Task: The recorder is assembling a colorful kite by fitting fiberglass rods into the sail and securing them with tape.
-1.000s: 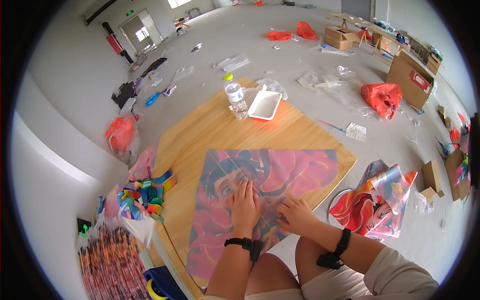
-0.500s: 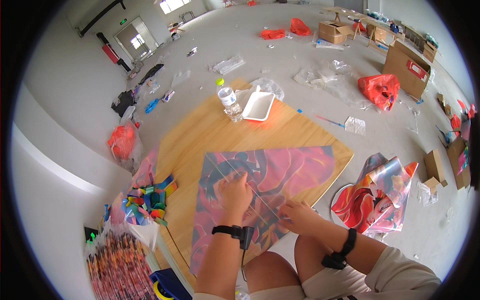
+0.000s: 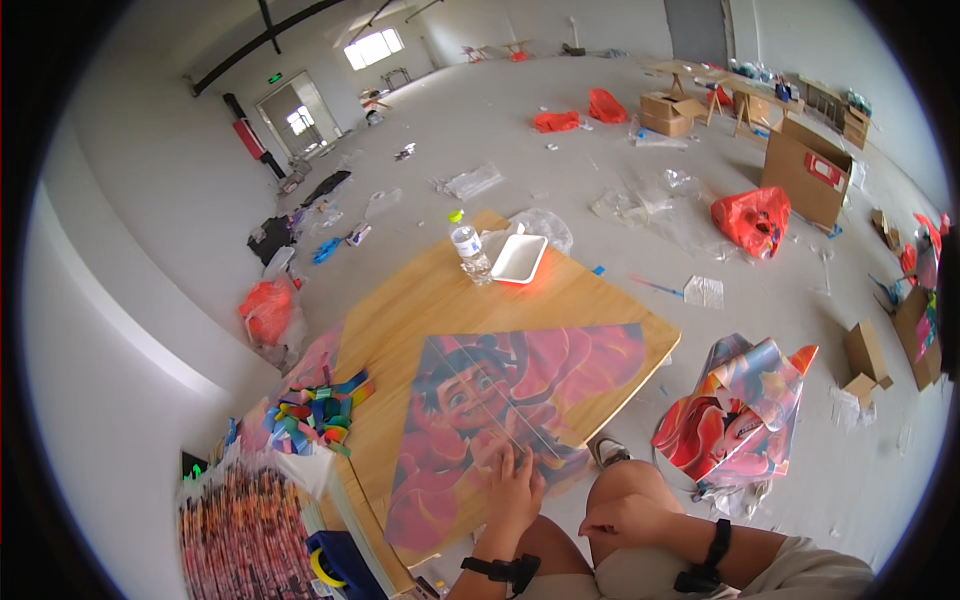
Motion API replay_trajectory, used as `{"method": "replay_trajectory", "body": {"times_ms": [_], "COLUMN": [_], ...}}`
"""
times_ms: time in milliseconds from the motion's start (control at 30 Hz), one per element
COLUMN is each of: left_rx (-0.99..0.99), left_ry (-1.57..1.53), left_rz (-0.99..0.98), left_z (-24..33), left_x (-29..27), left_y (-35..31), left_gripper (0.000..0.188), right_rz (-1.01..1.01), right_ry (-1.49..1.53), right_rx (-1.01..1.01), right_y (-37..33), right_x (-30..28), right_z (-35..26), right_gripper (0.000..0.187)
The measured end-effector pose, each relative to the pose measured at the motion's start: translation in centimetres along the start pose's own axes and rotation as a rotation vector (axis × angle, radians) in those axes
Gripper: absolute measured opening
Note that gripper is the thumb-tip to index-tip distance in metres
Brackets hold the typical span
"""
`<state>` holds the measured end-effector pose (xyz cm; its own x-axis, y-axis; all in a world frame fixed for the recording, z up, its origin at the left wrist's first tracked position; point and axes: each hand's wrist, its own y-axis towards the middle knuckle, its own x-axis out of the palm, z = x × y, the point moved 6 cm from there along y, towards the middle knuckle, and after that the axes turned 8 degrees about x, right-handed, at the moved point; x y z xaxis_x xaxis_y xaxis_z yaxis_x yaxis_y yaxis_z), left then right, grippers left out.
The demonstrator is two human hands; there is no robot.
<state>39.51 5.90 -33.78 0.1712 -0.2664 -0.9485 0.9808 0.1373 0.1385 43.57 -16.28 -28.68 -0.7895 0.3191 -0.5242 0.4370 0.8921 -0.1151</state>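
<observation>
A thin printed sheet [image 3: 465, 420] with a cartoon face in faded pink and dark blue lies over the near part of the wooden table [image 3: 400, 300]. Narrow pale lines cross it diagonally; whether they are rods or creases I cannot tell. My left hand [image 3: 514, 495] rests on the sheet's near edge, its fingers stretched out and slightly apart. Off the sheet, above my right knee, my right hand [image 3: 630, 520] has its fingers curled together, and their undersides are hidden. Both wrists wear black straps.
A water bottle [image 3: 468, 250] and a white tray [image 3: 520, 260] stand at the table's far corner. Colourful strips [image 3: 318, 415] and stacked printed material [image 3: 245, 535] are at the left. Another printed sheet [image 3: 735, 415] lies crumpled at right, with red bags [image 3: 750, 222] and cardboard boxes [image 3: 808, 175] beyond.
My right hand has drawn back from the sheet to above my knee. My left hand has slid nearer to me, uncovering the cartoon face. The head view has tilted up.
</observation>
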Motion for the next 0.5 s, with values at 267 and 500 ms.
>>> {"method": "replay_trajectory", "body": {"times_ms": [267, 500], "left_rx": [-0.092, -0.125], "left_ry": [0.077, 0.158], "left_rz": [-0.005, 0.015], "left_z": [2.2, 0.8], "left_x": [1.6, 3.5], "left_y": [-1.8, -0.6], "left_gripper": [0.067, 0.061], "right_rz": [0.296, 0.379], "right_ry": [-0.339, -0.441], "right_rx": [-0.185, -0.179], "right_y": [-2.1, -4.7], "right_x": [-3.9, -3.7], "right_z": [-3.6, -3.0], "right_gripper": [0.017, 0.015]}}
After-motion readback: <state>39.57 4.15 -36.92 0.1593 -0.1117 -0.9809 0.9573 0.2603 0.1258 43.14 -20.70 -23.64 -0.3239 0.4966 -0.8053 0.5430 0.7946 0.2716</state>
